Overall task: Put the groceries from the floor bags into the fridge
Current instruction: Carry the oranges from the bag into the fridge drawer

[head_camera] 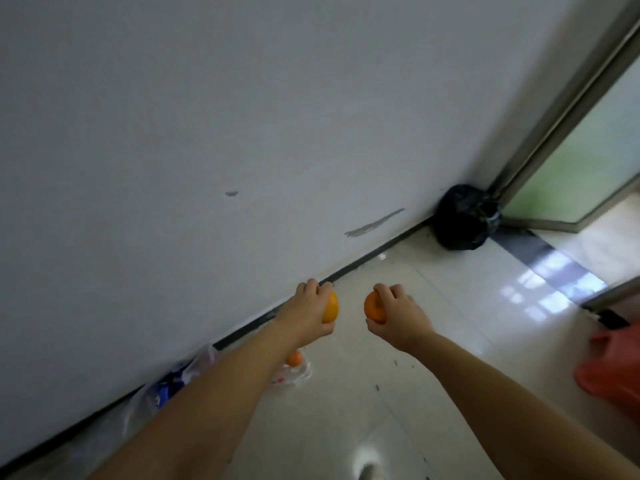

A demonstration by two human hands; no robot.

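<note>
My left hand grips an orange and my right hand grips a second orange. Both are held out in front of me above the floor, a short gap between them. Below my left forearm a clear plastic bag lies on the floor by the wall with another orange in it. A second clear bag with something blue inside lies further left along the wall, partly hidden by my arm. The fridge is not in view.
A grey-white wall fills the left and top. A full black rubbish bag sits in the corner beside a glass door frame. A red bag lies at the right edge on the glossy tile floor.
</note>
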